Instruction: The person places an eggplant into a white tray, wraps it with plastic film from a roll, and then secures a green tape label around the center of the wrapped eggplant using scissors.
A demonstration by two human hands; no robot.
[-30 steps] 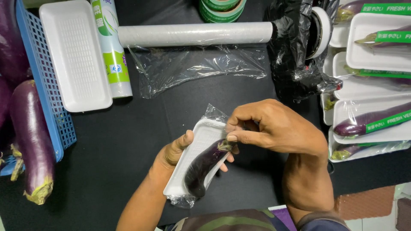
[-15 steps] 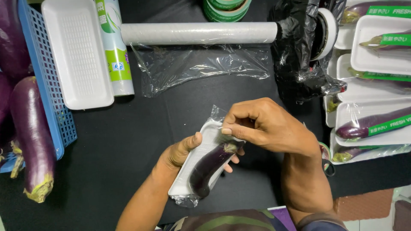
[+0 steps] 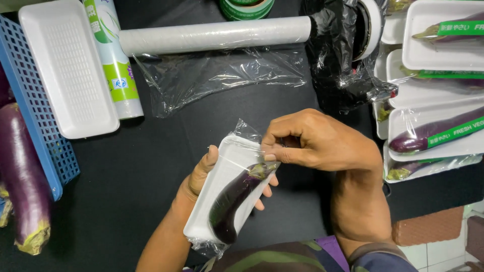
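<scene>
My left hand (image 3: 199, 176) cups a white foam tray (image 3: 229, 168) from beneath, low in the middle of the view. A small dark purple eggplant (image 3: 234, 199) lies in the tray under clear plastic film (image 3: 247, 130). My right hand (image 3: 320, 141) pinches the film at the tray's upper right edge, next to the eggplant's green stem. Bunched film hangs from the tray's lower end.
A roll of clear wrap (image 3: 217, 35) with a loose sheet (image 3: 217, 75) lies at the back. An empty foam tray (image 3: 68, 70) rests on a blue basket (image 3: 35, 121); loose eggplants (image 3: 22, 176) lie left. Wrapped eggplant trays (image 3: 433, 131) stack at right beside a black bag (image 3: 343, 55).
My right hand has shifted slightly along the tray's upper edge, drawing the film tighter over the eggplant. The tray has tilted a little in my left hand.
</scene>
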